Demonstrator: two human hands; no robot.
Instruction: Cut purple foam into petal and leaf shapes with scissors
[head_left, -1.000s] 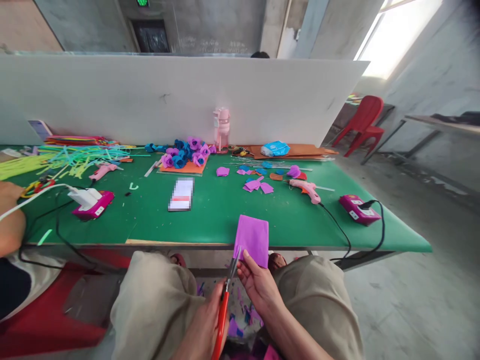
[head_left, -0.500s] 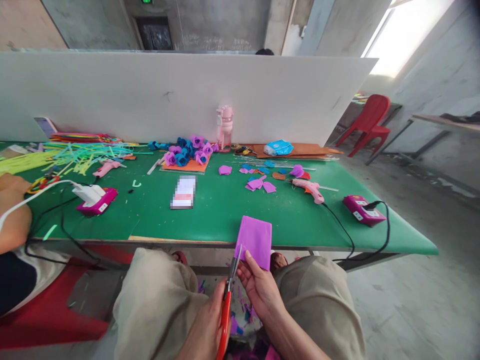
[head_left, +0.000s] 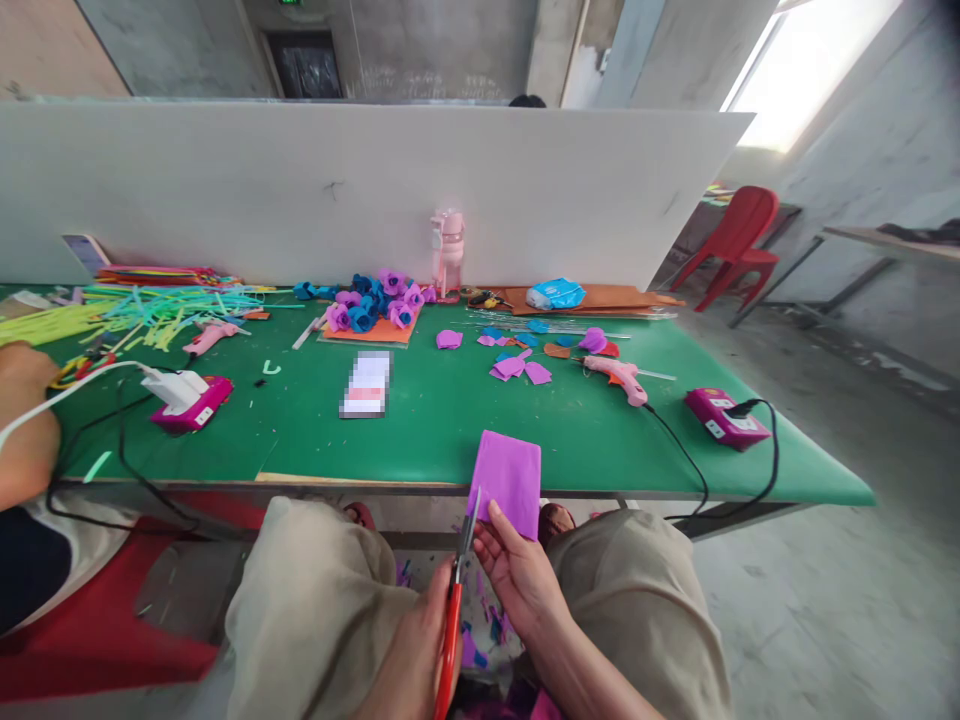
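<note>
Red-handled scissors (head_left: 450, 630) are gripped in my left hand (head_left: 420, 640), their blades pointing up at the left edge of a folded purple paper piece (head_left: 508, 480). My right hand (head_left: 521, 580) pinches the lower part of that paper between thumb and fingers. The paper is held upright over the front edge of the green table (head_left: 420, 440). Beyond it on the table are cut purple petals (head_left: 517, 368) and a pink glue gun (head_left: 616, 378).
Purple and blue paper flowers (head_left: 375, 300), a phone (head_left: 367, 384) and a pink bottle (head_left: 449, 255) stand or lie farther back. Power strips (head_left: 726, 418) with cords are at both sides. A person's arm (head_left: 26, 425) rests at the left. Scraps litter the floor.
The view has shifted very slightly. My hands, the scissors and the paper keep nearly the same positions.
</note>
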